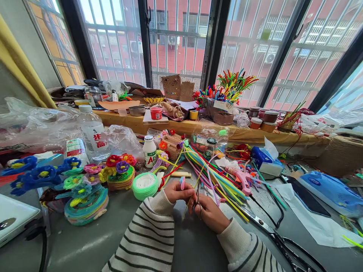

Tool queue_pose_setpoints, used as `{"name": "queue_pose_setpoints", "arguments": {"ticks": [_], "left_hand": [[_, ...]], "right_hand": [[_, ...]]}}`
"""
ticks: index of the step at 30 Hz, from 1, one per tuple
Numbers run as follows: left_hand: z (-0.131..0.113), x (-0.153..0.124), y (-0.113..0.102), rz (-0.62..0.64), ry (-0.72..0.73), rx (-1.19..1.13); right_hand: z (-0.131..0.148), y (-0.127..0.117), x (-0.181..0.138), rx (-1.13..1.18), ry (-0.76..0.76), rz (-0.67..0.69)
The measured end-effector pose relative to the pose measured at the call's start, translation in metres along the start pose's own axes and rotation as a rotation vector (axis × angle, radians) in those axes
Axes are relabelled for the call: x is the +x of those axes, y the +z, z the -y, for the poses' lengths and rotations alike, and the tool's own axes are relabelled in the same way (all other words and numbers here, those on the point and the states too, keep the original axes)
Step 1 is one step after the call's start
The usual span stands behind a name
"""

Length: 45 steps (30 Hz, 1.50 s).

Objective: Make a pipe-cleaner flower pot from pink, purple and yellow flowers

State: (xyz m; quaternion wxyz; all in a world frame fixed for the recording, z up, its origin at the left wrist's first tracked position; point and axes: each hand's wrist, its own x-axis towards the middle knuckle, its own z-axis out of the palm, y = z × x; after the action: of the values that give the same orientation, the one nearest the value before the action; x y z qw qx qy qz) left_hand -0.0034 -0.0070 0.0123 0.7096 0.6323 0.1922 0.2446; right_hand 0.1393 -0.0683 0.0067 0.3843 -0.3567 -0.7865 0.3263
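Observation:
My left hand (179, 192) is closed in a pinch at the middle of the grey table. A small pink and blue pipe-cleaner loop (182, 183) sticks up from its fingers, and thin yellowish strands hang below them. Small scissors (198, 193) are in my right hand (212, 214), blades pointing up and away; its fingers wrap the handles. The two hands nearly touch, so what lies between the fingertips is partly hidden. Just beyond them spreads a bundle of long coloured pipe cleaners (224, 177). Left of my hands stands a light green coiled pot (145, 186).
Pipe-cleaner flowers (81, 181) fill the left side, beside a water bottle (92, 132) and a white drink bottle (149, 151). To the right lie a pink glue gun (241, 177), large black-handled scissors (276, 236), a phone (307, 196) and tissue packs. A cluttered ledge runs under the windows.

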Motion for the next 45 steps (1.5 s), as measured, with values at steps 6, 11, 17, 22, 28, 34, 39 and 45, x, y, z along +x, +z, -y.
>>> {"name": "queue_pose_setpoints", "arguments": {"ticks": [6, 11, 17, 22, 28, 34, 39, 45], "left_hand": [[0.000, -0.001, 0.002, 0.037, 0.005, 0.021], [-0.001, -0.001, 0.003, 0.055, -0.024, -0.010], [0.001, 0.001, -0.001, -0.047, -0.031, 0.036], [0.000, 0.002, -0.002, -0.085, 0.020, 0.033], [-0.001, 0.000, 0.001, -0.003, 0.007, 0.032], [-0.003, -0.002, 0.003, 0.048, -0.011, 0.023], [-0.005, -0.001, 0.001, 0.011, 0.024, 0.019], [-0.002, 0.000, 0.002, -0.014, 0.033, 0.041]], "right_hand": [[-0.002, 0.001, 0.000, 0.064, -0.005, -0.013], [-0.008, 0.003, 0.000, 0.070, -0.006, -0.059], [-0.014, 0.003, 0.000, 0.013, 0.066, -0.114], [-0.019, 0.003, -0.001, 0.004, 0.089, -0.124], [-0.011, 0.001, -0.001, 0.014, 0.041, -0.065], [-0.007, -0.001, -0.001, 0.041, 0.001, -0.038], [-0.007, -0.002, -0.001, 0.053, -0.011, -0.035], [-0.007, -0.001, 0.000, 0.052, 0.003, -0.020]]}}
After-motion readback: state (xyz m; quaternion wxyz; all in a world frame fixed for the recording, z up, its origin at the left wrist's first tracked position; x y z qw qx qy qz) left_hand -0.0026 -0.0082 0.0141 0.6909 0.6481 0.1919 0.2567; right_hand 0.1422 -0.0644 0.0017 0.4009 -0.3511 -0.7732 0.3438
